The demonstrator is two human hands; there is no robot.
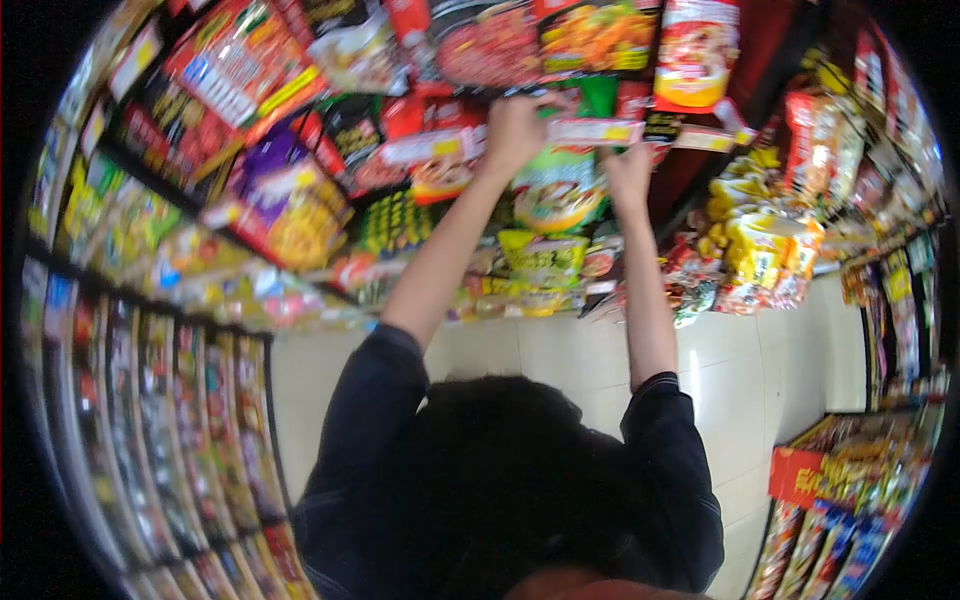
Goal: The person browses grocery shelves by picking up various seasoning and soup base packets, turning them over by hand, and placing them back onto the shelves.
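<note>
Both my arms reach up to a shelf rack of packaged food. My left hand (516, 130) is at the left end of a white label strip (594, 132), its fingers bent near the top of a green bag (560, 188). On the strip's right side, my right hand (628, 172) is raised beside the same green bag, with its fingertips at the strip's lower edge. Blur hides what either hand's fingers grip, if anything. Just above are an orange-and-yellow pack (598, 38) and a red-and-white pouch (697, 52).
Yellow and red bags (765, 250) hang at the right. Long shelves of goods (150, 420) run down the left. A red box (796, 474) sits on a display at the lower right. Pale floor tiles (740, 400) show below the rack.
</note>
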